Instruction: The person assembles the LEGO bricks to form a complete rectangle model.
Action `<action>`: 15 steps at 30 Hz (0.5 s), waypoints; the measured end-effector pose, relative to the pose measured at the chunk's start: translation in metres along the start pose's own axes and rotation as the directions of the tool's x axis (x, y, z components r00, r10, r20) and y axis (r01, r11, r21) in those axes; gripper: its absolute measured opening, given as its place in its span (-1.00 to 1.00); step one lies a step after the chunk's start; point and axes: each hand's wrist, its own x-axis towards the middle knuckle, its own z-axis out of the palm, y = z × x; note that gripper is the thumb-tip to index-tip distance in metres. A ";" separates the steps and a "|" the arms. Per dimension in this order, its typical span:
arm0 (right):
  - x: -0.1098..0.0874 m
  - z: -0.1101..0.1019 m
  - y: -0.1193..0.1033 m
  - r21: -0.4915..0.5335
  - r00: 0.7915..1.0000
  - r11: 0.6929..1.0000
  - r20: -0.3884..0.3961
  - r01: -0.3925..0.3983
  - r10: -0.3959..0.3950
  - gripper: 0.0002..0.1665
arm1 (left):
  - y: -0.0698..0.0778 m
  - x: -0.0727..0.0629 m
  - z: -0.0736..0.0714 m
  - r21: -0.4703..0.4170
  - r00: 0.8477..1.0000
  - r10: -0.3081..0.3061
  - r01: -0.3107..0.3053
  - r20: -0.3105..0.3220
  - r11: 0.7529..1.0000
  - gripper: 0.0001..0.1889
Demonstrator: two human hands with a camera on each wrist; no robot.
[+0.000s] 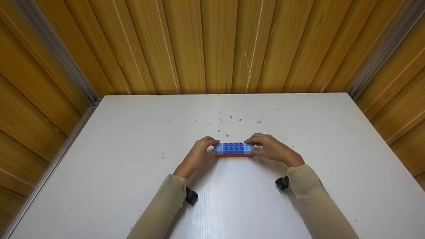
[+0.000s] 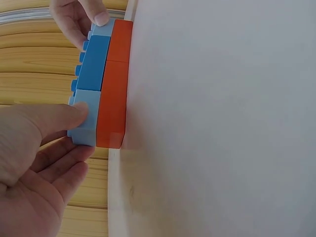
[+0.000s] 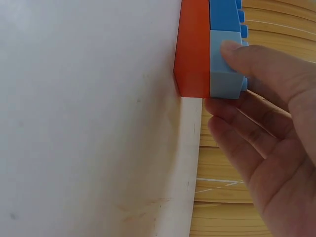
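A low wall of toy building bricks lies across the middle of the white table in the head view. Its bottom layer is of red-orange bricks (image 2: 114, 94). On top sit a darker blue brick (image 1: 233, 148) in the centre and a light blue brick at each end. My left hand (image 1: 200, 151) pinches the left light blue brick (image 2: 88, 116) between thumb and fingers. At the other end, my right hand (image 1: 274, 149) pinches the right light blue brick (image 3: 226, 64), thumb on its near side. The fingertips behind the bricks are partly hidden.
The white table (image 1: 116, 166) bears dark scuff marks (image 1: 230, 118) beyond the bricks. Wood-patterned panels (image 1: 212, 46) stand at the back and both sides, with grey metal posts at the corners. A black device (image 1: 191, 196) sits at each wrist.
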 end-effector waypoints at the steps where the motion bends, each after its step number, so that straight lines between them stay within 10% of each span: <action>1: 0.000 0.000 0.000 0.004 1.000 1.000 0.000 -0.006 0.006 -0.52 | 0.000 0.000 0.000 -0.003 1.000 -0.004 0.004 0.002 1.000 -0.61; 15: 0.000 -0.003 0.001 0.028 0.996 0.997 0.045 -0.076 0.074 -0.43 | -0.002 0.002 -0.001 -0.038 0.995 -0.049 0.052 0.083 0.998 -0.50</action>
